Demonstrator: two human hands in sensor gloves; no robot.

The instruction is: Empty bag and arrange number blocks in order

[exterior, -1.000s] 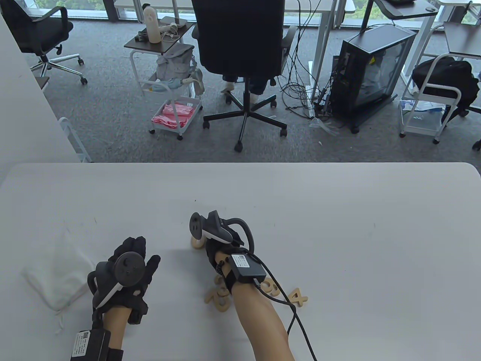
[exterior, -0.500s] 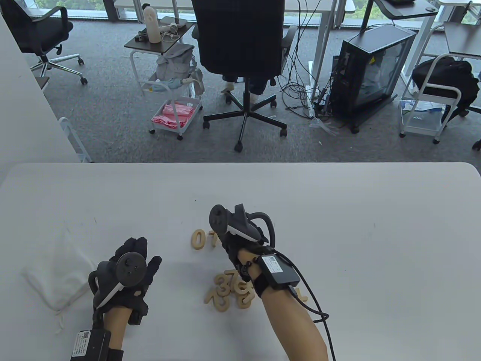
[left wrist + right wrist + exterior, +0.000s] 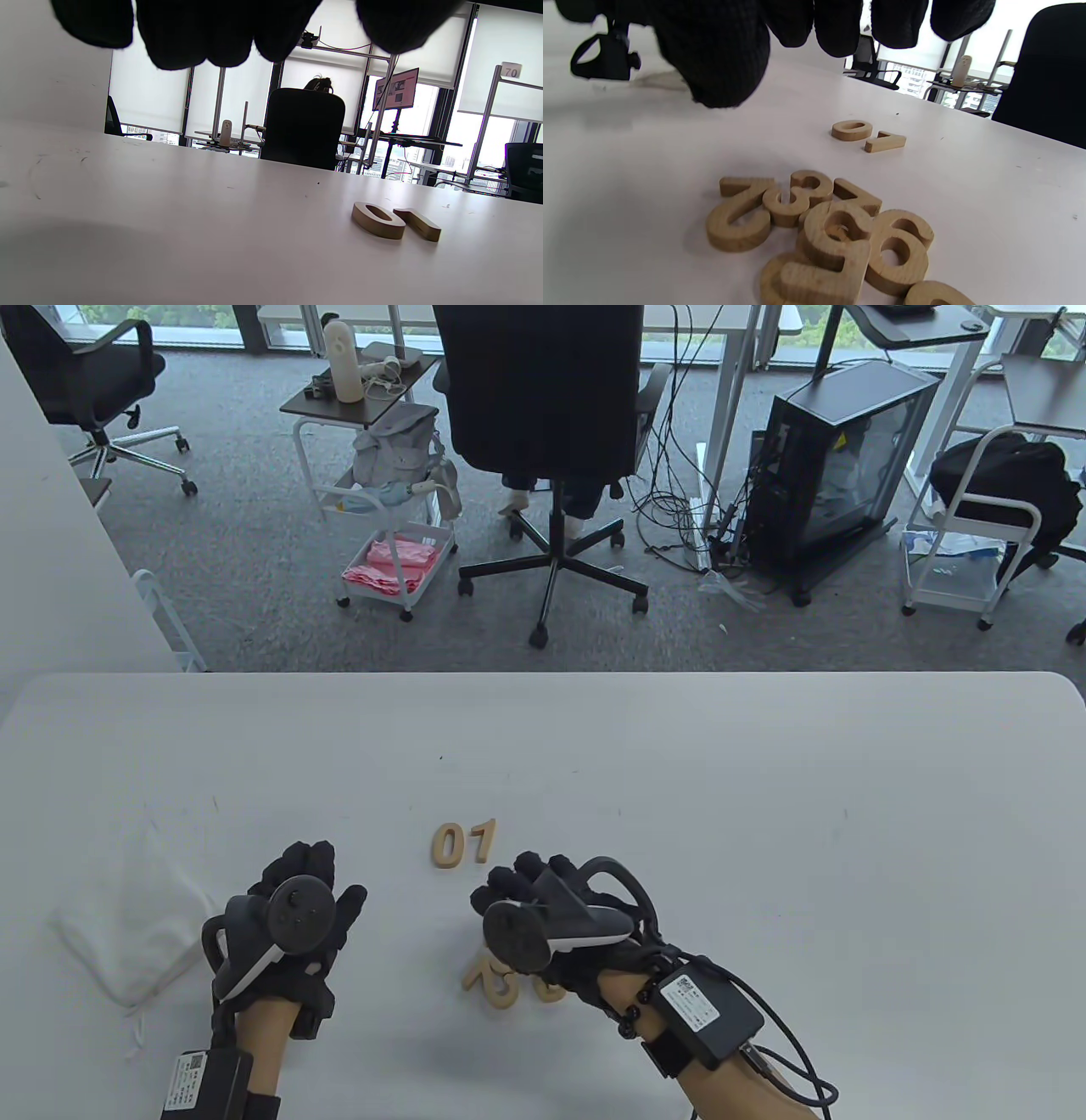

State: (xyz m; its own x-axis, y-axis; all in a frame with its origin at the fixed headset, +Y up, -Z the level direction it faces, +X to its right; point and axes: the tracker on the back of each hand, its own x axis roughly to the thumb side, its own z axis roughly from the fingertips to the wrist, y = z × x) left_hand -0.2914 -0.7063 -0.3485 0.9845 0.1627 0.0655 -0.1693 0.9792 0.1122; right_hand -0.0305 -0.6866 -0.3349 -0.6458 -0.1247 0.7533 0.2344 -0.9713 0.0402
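Note:
Wooden number blocks 0 [image 3: 446, 845] and 1 [image 3: 480, 841] lie side by side on the white table [image 3: 764, 780]. The 0 [image 3: 377, 219] [image 3: 852, 130] and the 1 [image 3: 418, 224] [image 3: 885, 142] also show in both wrist views. A heap of several number blocks [image 3: 818, 228] lies nearer me, with the 2 [image 3: 488, 980] at its left. My right hand [image 3: 517, 891] hovers over that heap, fingers spread, holding nothing. My left hand [image 3: 310, 882] rests flat on the table, left of the blocks, fingers straight. The white cloth bag [image 3: 127, 929] lies limp left of it.
The table's far edge [image 3: 543, 675] borders an office floor with a black chair [image 3: 543, 398], carts and a computer case. A person sits in that chair, seen only in part.
My right hand let go of the 1 beside the 0 and drew back toward me over the heap. The left hand and the bag have stayed put.

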